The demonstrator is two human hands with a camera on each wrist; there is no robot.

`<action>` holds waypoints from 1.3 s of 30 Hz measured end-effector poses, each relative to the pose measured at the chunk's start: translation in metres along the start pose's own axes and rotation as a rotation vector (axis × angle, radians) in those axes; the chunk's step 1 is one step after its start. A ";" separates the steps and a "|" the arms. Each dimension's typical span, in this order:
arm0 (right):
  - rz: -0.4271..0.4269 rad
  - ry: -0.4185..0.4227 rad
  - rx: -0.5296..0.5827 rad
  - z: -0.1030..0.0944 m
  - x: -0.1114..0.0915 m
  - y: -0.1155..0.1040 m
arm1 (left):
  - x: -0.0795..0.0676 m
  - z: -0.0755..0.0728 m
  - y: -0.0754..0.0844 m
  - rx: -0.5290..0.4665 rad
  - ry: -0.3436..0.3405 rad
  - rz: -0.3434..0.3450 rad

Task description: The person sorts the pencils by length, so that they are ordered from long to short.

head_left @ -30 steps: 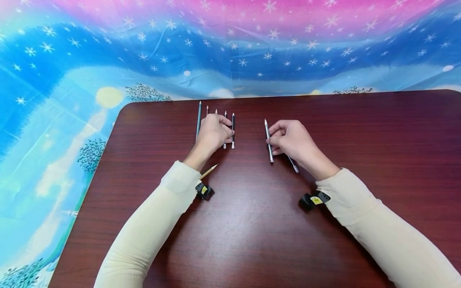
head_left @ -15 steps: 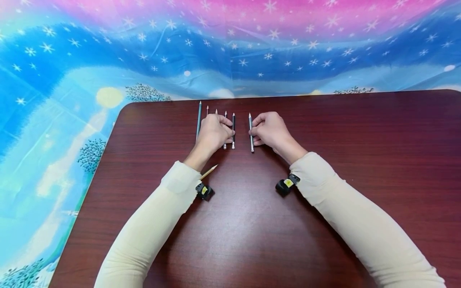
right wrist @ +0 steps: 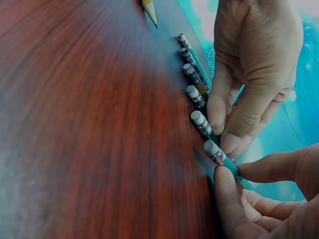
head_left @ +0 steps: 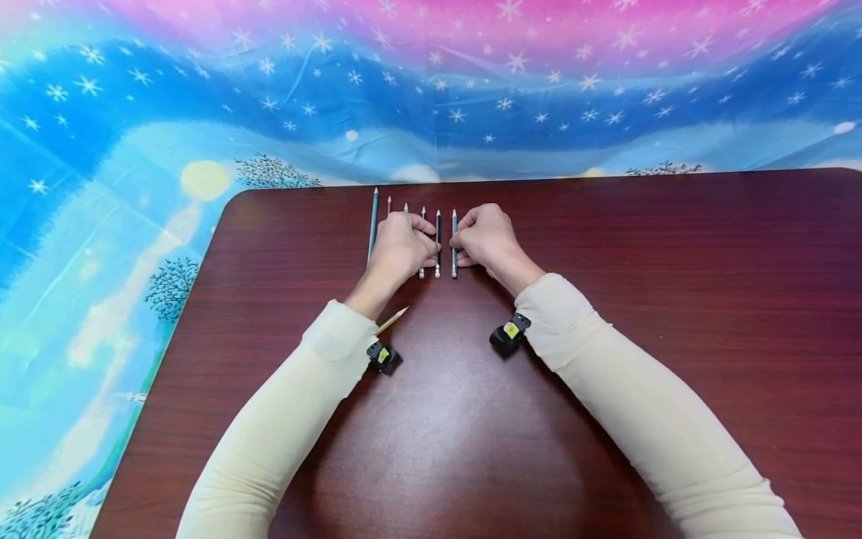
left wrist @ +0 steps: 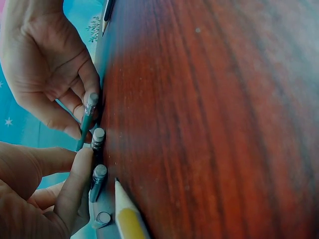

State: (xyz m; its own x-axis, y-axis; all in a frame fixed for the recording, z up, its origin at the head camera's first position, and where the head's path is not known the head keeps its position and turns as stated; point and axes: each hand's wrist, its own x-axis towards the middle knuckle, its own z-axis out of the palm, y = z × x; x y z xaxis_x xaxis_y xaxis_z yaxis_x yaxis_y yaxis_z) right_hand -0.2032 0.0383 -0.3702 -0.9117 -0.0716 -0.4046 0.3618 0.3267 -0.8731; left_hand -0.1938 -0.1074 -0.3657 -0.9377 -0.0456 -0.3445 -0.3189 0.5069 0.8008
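Observation:
In the head view my right hand [head_left: 490, 236] pinches a green pencil [head_left: 454, 224], tip pointing to the table's far edge. Beside it, slightly apart, lies a black pencil [head_left: 438, 224] that my left hand [head_left: 399, 251] pinches between thumb and fingers. The green pencil's eraser end [right wrist: 212, 148] shows in the right wrist view, next to the black pencil's white eraser [right wrist: 198, 117]. Left of these, a row of several pencils runs roughly parallel, ending at a longer teal pencil [head_left: 373, 217]. My left hand partly covers the row.
A yellow pencil [head_left: 393, 320] lies slanted beside the left cuff, its tip also in the left wrist view. Another pencil's tip [left wrist: 105, 22] shows at that view's top. The dark wooden table [head_left: 458, 434] meets a patterned cloth [head_left: 539, 97] at the back.
My right hand has moved left with the green pencil, straightening it and bringing it beside the black pencil. My left hand has stayed in place.

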 end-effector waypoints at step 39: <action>0.004 -0.003 -0.038 0.001 0.003 -0.001 | -0.001 0.000 0.001 -0.001 -0.003 -0.009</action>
State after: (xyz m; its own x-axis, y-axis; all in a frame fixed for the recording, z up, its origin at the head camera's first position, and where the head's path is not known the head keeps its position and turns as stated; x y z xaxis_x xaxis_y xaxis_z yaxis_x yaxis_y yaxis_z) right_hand -0.2057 0.0374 -0.3709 -0.9095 -0.0727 -0.4092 0.3582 0.3622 -0.8605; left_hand -0.1929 -0.1067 -0.3644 -0.9343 -0.0482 -0.3533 -0.3280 0.5053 0.7982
